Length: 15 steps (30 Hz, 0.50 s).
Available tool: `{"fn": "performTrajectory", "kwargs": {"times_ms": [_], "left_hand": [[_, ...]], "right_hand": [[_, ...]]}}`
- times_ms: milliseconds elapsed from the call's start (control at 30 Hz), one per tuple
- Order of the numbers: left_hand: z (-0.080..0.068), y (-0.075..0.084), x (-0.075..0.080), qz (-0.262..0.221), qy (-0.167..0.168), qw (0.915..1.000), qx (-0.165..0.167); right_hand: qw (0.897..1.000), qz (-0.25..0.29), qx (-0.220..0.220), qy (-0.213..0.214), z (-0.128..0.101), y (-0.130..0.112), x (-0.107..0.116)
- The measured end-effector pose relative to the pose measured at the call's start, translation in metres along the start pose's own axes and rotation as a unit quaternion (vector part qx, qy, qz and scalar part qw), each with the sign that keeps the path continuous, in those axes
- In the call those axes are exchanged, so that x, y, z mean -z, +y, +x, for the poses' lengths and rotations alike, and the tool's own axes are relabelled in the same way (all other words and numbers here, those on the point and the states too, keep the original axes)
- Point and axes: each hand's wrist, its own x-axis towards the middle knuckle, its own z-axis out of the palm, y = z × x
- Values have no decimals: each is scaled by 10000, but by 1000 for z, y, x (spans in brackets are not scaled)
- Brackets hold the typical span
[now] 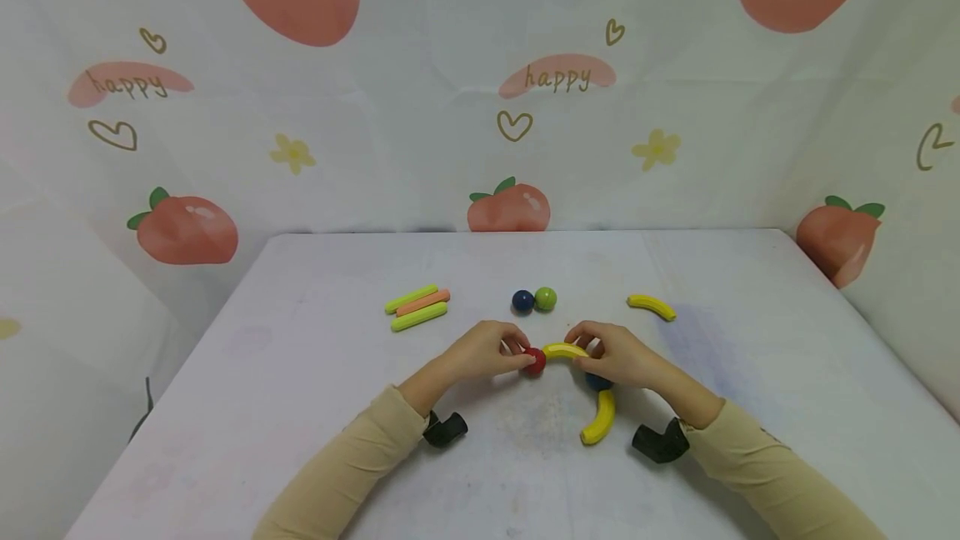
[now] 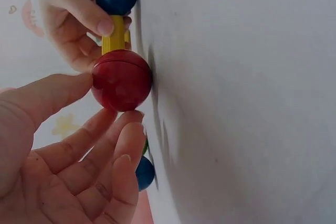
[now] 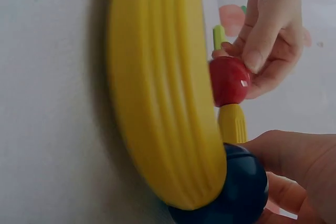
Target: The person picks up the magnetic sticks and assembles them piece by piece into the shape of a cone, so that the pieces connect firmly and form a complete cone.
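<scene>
I see a white table [image 1: 300, 407]. On it: three sticks [image 1: 417, 307] far left, a navy ball [image 1: 522, 301] touching a green ball [image 1: 545, 298], a lone yellow curve [image 1: 652, 307] right, another yellow curve [image 1: 599, 418] near me.

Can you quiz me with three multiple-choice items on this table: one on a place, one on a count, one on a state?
1. Where do the three straight sticks lie?
A. far left of the hands
B. under the right hand
C. off the table

2. How many curved yellow pieces show?
A. one
B. three
C. five

3. What does the left hand do?
A. lies flat
B. pinches the red ball
C. holds a stick

Answers: 1 A, they lie beyond the left hand. 2 B: one held, one near, one far right. 3 B, fingers touch its sides.
</scene>
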Motion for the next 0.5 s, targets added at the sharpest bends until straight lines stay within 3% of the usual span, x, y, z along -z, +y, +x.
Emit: {"fn": "performTrajectory", "kwargs": {"times_ms": [500], "left_hand": [[0,3,-3,13,34,9999,-158]], "right_hand": [[9998,-84,176,-59,0,3,0]]}}
